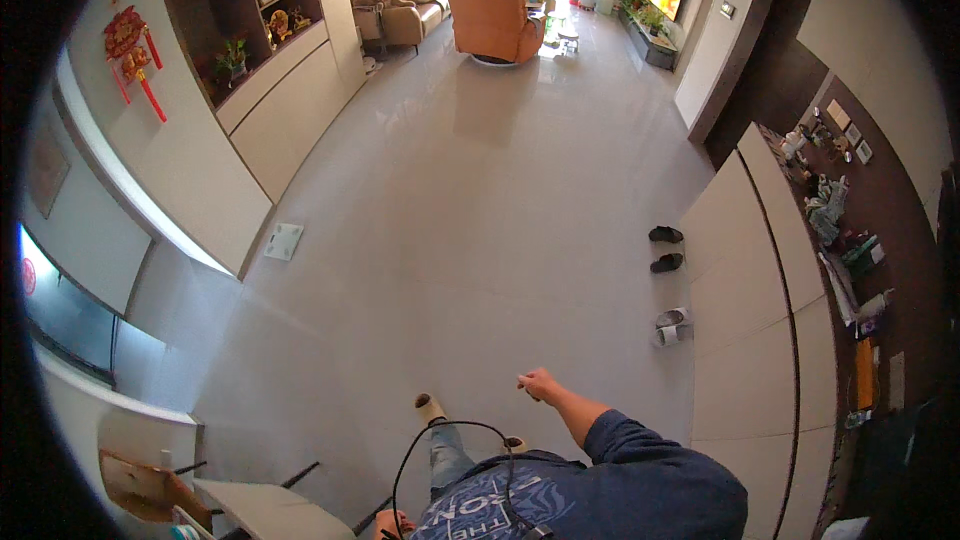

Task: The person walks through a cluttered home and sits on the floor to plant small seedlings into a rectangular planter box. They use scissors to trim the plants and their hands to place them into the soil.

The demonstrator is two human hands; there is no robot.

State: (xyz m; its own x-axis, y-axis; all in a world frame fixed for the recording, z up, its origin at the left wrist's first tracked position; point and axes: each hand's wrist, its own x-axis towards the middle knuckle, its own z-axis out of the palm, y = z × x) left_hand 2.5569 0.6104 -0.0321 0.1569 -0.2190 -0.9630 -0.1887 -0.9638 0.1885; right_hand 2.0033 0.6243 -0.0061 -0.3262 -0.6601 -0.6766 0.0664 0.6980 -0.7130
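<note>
My right hand (540, 384) is stretched out ahead of my body over the pale floor, its fingers loosely curled, and I see nothing in it. Low at the bottom edge, my left hand (394, 523) shows only in part beside my shirt, close to a thin black leg of furniture. What it may hold is hidden. A black cable (450, 424) loops in front of my dark blue printed shirt (510, 499). Below me, one slippered foot (429, 406) is forward on the floor (465, 240), and the other slipper (515, 445) shows behind the cable.
A light tabletop (274, 510) and wooden chair (142, 487) are at lower left. A bathroom scale (284, 241) lies by the left wall. Dark slippers (666, 248) and grey slippers (671, 326) line the right cabinet (742, 360). An orange armchair (491, 19) and sofa (405, 7) stand far ahead.
</note>
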